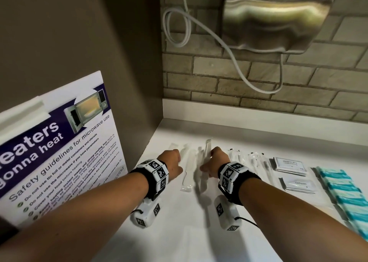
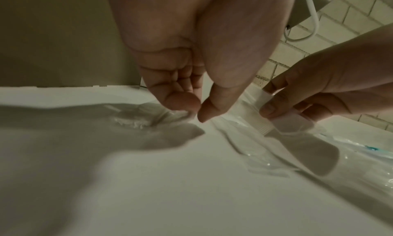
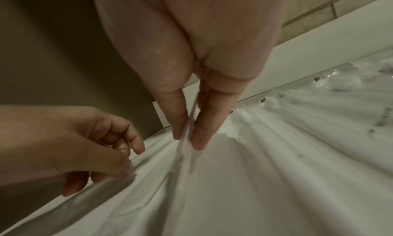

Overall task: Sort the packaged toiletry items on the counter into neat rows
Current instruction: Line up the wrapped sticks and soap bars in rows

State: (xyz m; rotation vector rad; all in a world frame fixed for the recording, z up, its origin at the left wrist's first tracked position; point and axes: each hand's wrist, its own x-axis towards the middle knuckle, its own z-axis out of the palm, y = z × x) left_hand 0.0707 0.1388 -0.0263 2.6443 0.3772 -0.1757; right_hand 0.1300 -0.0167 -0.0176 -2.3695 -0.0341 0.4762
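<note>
Both bare forearms reach forward side by side, each wrist strapped with a black-and-white marker band. The left hand pinches thumb to forefinger, fingers curled. The right hand pinches between thumb and 1 straightened finger.

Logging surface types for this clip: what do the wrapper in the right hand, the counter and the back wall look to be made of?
Wrapper, pinched by the right hand: thin clear plastic film, glossy; it creases and lets a white comb show through. Counter: smooth white, faintly sheened, probably laminate or solid surface. Back wall: matte beige brick-pattern tile with visible grout lines.
</note>
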